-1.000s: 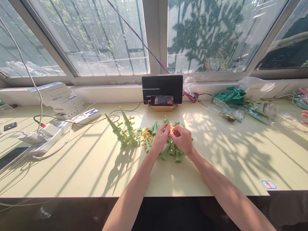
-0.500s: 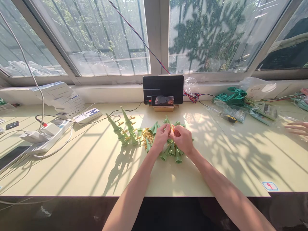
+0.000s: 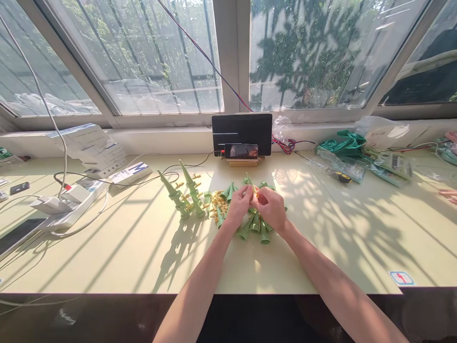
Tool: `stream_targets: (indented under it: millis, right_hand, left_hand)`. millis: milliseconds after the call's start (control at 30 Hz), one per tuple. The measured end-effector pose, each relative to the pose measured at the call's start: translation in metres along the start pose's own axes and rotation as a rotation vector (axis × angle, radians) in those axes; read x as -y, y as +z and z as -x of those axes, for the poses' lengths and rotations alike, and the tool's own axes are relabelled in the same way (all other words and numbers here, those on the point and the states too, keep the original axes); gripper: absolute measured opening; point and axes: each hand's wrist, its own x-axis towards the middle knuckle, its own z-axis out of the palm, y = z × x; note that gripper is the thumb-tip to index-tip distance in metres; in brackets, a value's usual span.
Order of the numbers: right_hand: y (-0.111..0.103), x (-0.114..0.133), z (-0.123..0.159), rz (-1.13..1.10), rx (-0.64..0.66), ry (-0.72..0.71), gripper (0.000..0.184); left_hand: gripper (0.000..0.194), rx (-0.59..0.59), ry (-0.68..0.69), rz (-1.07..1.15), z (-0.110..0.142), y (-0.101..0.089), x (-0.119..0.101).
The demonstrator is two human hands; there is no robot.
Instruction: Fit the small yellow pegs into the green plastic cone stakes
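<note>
Both my hands meet over a pile of green plastic cones (image 3: 254, 226) in the middle of the table. My left hand (image 3: 240, 205) is closed around a green cone (image 3: 249, 178), whose pointed tip shows above the fingers. Pinched against the same cone, my right hand (image 3: 271, 206) has a small yellow peg (image 3: 256, 193) at its fingertips, largely hidden. Loose yellow pegs (image 3: 220, 202) lie heaped left of my left hand. Further left, two tall green stacks of cones (image 3: 193, 189) stand upright with yellow pegs sticking out of their sides.
A black tablet (image 3: 243, 128) and a phone (image 3: 243, 151) stand at the back. On the left are a power strip (image 3: 76, 205), cables and a white box (image 3: 131, 173). Plastic bags (image 3: 344, 143) lie at the back right. Another person's fingers (image 3: 449, 194) show at the right edge.
My hands stay at the same spot, with only slight finger movement around the cone. The other person's hand has drawn back toward the right edge.
</note>
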Motion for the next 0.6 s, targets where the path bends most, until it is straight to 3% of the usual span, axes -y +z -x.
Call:
stream_targets:
  millis: [300,600]
  right_hand:
    - [0.002,0.005,0.001,-0.064,0.019,0.109,0.021]
    - [-0.013,0.002,-0.005,-0.095,-0.01,0.164,0.034]
  left_hand:
    - [0.03,-0.151,0.169,-0.291,-0.001,-0.002,-0.009]
    - [0.028,-0.318,0.149,-0.337,-0.003,-0.008,-0.012]
